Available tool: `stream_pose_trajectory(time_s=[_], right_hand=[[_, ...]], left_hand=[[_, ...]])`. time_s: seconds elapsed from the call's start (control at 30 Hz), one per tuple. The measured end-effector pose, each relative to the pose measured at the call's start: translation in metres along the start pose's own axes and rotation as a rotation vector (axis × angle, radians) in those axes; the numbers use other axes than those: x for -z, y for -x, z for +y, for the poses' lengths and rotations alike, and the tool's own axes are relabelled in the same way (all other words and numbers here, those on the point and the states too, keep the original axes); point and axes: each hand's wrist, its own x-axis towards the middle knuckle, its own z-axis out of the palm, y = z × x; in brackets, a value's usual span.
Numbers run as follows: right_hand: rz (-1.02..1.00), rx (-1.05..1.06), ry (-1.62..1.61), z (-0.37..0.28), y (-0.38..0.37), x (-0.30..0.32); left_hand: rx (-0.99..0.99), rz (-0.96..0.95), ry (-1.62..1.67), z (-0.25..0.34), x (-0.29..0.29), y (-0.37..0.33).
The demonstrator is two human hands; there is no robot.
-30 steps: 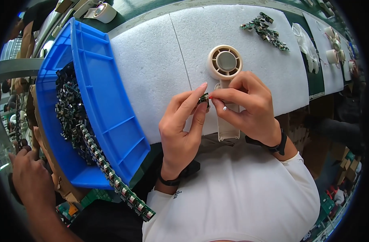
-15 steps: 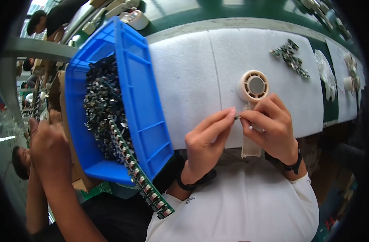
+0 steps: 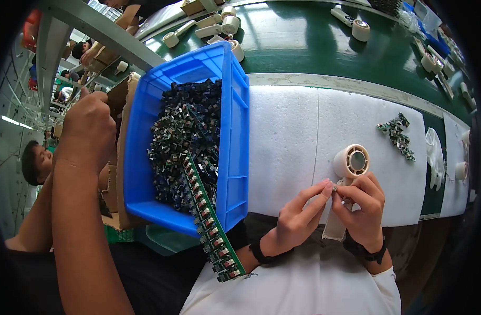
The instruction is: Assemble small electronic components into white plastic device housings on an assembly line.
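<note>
White foam sheeting (image 3: pixel 288 142) covers my bench, with a green conveyor belt (image 3: pixel 303 42) running along the far side, carrying small cream-coloured parts. My left hand (image 3: pixel 295 223) and right hand (image 3: pixel 361 207) meet at the near edge of the foam, just right of centre. Both pinch one tiny component (image 3: pixel 335 189) between thumb and fingertips, the remaining fingers curled in; it is so small that I cannot tell its shape, only that it is dark with a bit of metal.

Under my right hand lies a cream handheld fan body (image 3: pixel 348 173), its round head just beyond my knuckles and its handle running back beneath my palm toward me. To the left stands a blue bin (image 3: pixel 235 131) heaped with small black components, and a long green strip of circuit boards (image 3: pixel 211 220) hangs out over its near rim toward my lap. A small heap of the same green boards (image 3: pixel 397 135) sits on the foam at the far right. Another person's raised arm (image 3: pixel 80 210) is close on my left, beside the bin.

As I see it, the main risk is the piece slipping from so light a pinch and dropping off the foam's near edge into my lap. The overhanging strip could also slide out if my left elbow or my neighbour's arm nudges the bin.
</note>
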Motion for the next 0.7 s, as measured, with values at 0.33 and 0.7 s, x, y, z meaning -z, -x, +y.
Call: stream_pose_trajectory(time_s=[0.33,0.7], right_hand=[[-0.050,0.012,-0.045,0.001,-0.013,-0.001],[-0.149,0.139,-0.096,0.008,-0.008,0.010]], left_hand=[[0.042,0.104,-0.008,-0.005,-0.007,-0.004],[0.564,-0.063,0.686,-0.013,0.011,-0.010]])
